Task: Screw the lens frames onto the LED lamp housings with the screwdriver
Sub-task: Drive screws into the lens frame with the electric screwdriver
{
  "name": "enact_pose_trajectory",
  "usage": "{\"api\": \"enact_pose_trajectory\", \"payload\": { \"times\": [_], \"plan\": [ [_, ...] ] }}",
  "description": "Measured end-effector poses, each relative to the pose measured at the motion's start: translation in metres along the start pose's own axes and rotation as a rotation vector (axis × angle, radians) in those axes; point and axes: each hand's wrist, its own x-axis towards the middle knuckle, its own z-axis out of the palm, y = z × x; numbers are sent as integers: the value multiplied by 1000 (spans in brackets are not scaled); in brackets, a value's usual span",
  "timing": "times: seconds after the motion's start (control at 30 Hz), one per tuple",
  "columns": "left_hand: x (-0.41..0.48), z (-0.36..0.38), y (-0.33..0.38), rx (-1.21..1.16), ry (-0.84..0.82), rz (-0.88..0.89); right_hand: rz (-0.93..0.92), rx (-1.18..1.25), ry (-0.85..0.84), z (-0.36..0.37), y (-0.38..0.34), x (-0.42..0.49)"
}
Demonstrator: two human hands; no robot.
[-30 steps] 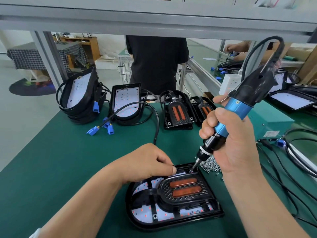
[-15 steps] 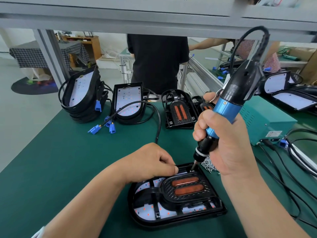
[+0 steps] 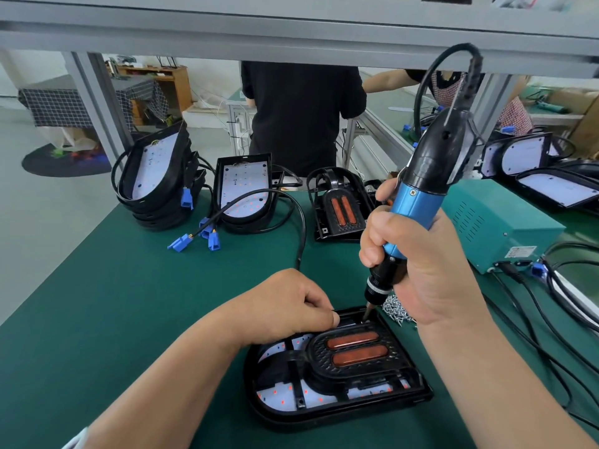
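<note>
Close in front of me on the green surface (image 3: pixel 129 303) lies the lamp housing (image 3: pixel 324 413), with the lens frame (image 3: pixel 398 351) seated in it. My right hand (image 3: pixel 428 264) is wrapped around the blue screwdriver (image 3: pixel 418 202), whose bit stands on the frame's far corner, just beside my left hand (image 3: pixel 285 306). That hand rests curled on the housing's far edge. Its fingertips are hidden, so I cannot tell whether they pinch anything. Loose screws (image 3: pixel 397 311) lie partly behind my right hand.

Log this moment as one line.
phase: screwing | right hand: grips electric screwdriver, bit at lens frame far edge | left hand: holds lens frame
</note>
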Motion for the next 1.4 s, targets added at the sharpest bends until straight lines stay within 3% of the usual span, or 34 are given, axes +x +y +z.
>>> {"api": "enact_pose_trajectory", "payload": {
  "times": [0.3,0.47,0.63,0.77,1.03,1.2,1.4],
  "plan": [
    [1,-1,1,-11,-20,-14,-34,30,-145,-8,-1,-6],
    [-1,-6,-1,-15,-85,-13,-94,258,23,-14,-1,-5],
    [7,-8,-6,-510,39,-194,-102,396,182,-17,4,-3],
    [10,-11,-9,-731,79,-244,-85,455,278,-13,11,-3],
    [8,-7,-15,-768,-7,-168,-63,477,349,-7,17,-5],
    [10,-8,-15,-906,21,-177,-58,521,409,-7,16,-6],
    [10,-6,-16,-902,7,-143,-56,525,429,-8,17,-6]
  ]
}}
